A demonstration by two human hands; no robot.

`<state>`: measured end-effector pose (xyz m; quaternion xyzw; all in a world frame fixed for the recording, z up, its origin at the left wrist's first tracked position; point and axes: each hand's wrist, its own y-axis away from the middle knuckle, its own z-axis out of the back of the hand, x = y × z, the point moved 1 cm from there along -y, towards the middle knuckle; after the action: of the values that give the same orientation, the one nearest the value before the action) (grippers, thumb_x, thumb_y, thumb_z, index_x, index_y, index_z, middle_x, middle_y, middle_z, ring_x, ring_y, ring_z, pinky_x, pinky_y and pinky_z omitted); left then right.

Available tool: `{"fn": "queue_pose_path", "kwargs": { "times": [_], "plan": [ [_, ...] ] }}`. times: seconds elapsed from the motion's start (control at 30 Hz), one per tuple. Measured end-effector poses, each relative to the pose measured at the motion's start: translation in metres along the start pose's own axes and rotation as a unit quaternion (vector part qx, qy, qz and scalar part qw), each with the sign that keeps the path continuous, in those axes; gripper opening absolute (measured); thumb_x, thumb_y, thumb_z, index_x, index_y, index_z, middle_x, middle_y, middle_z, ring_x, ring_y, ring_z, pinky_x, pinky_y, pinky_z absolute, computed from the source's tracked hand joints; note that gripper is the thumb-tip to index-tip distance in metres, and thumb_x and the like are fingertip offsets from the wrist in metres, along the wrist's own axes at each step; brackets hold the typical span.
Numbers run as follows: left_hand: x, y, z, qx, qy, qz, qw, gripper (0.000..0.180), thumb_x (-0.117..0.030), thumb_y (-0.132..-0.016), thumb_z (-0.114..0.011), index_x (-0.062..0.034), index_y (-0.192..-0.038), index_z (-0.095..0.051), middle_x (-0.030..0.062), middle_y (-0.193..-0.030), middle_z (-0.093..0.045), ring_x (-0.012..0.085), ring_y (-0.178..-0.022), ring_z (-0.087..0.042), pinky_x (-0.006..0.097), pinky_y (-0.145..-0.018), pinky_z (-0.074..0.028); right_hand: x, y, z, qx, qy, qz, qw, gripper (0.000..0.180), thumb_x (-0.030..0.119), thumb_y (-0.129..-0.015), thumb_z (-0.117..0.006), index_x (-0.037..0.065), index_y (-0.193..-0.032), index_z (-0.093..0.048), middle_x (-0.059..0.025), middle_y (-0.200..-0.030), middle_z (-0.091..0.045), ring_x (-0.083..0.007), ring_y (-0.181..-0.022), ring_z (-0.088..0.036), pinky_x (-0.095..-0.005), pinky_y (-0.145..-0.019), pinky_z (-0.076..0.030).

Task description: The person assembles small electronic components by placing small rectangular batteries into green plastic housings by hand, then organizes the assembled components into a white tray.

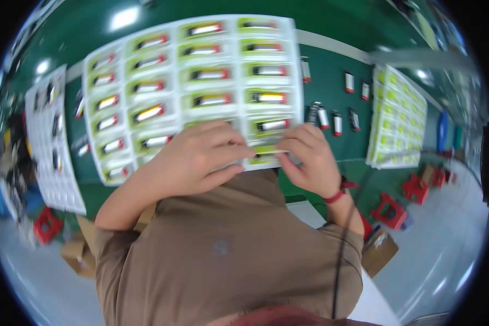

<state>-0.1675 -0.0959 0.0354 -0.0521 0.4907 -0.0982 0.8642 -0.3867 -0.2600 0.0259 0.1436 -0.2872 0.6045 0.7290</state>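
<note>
Head view, motion blur toward the rim.

Left hand (193, 157): lies palm-down on the near edge of the tray (195, 87), fingers curled and close together, tips pointing toward the right hand. It presses on the tray's lower rows; whether the fingers pinch anything beneath cannot be told.

Right hand (309, 157): at the tray's near right corner, just beside the left hand, fingertips nearly meeting it. Fingers narrow, closed on the tray's edge at the last cell. Red band (336, 196) on the wrist; a black cord (339, 255) runs down over the brown shirt (228, 255).

Tray: white, moulded, three columns of cells, each holding one battery (269, 98) on a yellow-green card. It reaches away from both hands across the green desk (331, 65), near edge under the hands and against the person's chest.

Around the hands:
- Beyond the right hand, loose batteries (337, 122) lie scattered on the desk, apart from the tray.
- Further right of the right hand, a stack of trays (399, 117), well apart.
- Left of the left hand, another tray (51, 141), mostly bare cells, near the main tray but not touching.
- Below the desk edge: red stools (388, 209) on the right hand's side, one red stool (46, 225) and cardboard boxes (79, 252) on the left hand's side.
</note>
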Motion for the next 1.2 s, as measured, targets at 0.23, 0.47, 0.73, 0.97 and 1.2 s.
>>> {"fn": "queue_pose_path", "kwargs": {
  "times": [0.23, 0.47, 0.73, 0.97, 1.2],
  "plan": [
    [0.022, -0.061, -0.021, 0.119, 0.004, 0.000, 0.993, 0.039, -0.008, -0.091, -0.067, -0.0056, -0.129, -0.061, 0.0132, -0.123, -0.059, 0.0275, -0.111, -0.060, 0.035, -0.093, -0.051, -0.016, 0.005, 0.037, -0.170, 0.248, -0.121, 0.946, 0.043, 0.015, -0.075, -0.079, 0.011, -0.117, -0.070, -0.0140, -0.122, -0.063, -0.0369, -0.114, -0.059, -0.0487, -0.099, -0.043],
    [0.053, -0.233, -0.139, 0.121, 0.366, 0.277, 0.880, 0.055, -0.018, -0.095, -0.065, 0.0027, -0.141, -0.045, 0.0128, -0.119, -0.059, 0.0175, -0.099, -0.061, 0.032, -0.085, -0.052, -0.245, 0.127, 0.224, -0.297, 0.500, -0.296, 0.758, 0.047, 0.022, -0.089, -0.064, 0.010, -0.134, -0.059, -0.0195, -0.135, -0.059, -0.0386, -0.129, -0.053, -0.0465, -0.108, -0.042],
    [0.039, -0.313, -0.203, 0.146, 0.387, 0.291, 0.863, 0.076, -0.017, -0.092, -0.063, 0.0089, -0.153, -0.026, 0.0139, -0.112, -0.060, 0.0159, -0.089, -0.061, 0.029, -0.070, -0.052, -0.488, 0.320, 0.304, -0.093, 0.423, -0.536, 0.725, 0.040, 0.027, -0.098, -0.045, 0.003, -0.124, -0.065, -0.0256, -0.132, -0.061, -0.0423, -0.126, -0.056, -0.0476, -0.107, -0.045],
    [0.064, -0.340, -0.223, 0.066, 0.410, 0.345, 0.842, 0.045, -0.025, -0.098, -0.065, 0.0057, -0.128, -0.050, 0.0089, -0.096, -0.063, 0.0114, -0.085, -0.061, 0.028, -0.068, -0.051, -0.525, 0.314, 0.286, -0.168, 0.262, -0.568, 0.762, 0.043, 0.029, -0.096, -0.043, -0.003, -0.107, -0.070, -0.0272, -0.116, -0.068, -0.0479, -0.109, -0.063, -0.0504, -0.095, -0.050],
    [0.056, -0.350, -0.238, -0.008, 0.387, 0.252, 0.887, 0.037, -0.017, -0.097, -0.065, 0.0023, -0.123, -0.047, 0.0155, -0.113, -0.058, 0.0215, -0.096, -0.066, 0.035, -0.076, -0.059, -0.482, 0.321, 0.331, -0.375, 0.130, -0.585, 0.708, 0.041, 0.036, -0.086, -0.063, 0.000, -0.102, -0.072, -0.0154, -0.093, -0.073, -0.0287, -0.089, -0.068, -0.0388, -0.083, -0.051]
  ]
}}
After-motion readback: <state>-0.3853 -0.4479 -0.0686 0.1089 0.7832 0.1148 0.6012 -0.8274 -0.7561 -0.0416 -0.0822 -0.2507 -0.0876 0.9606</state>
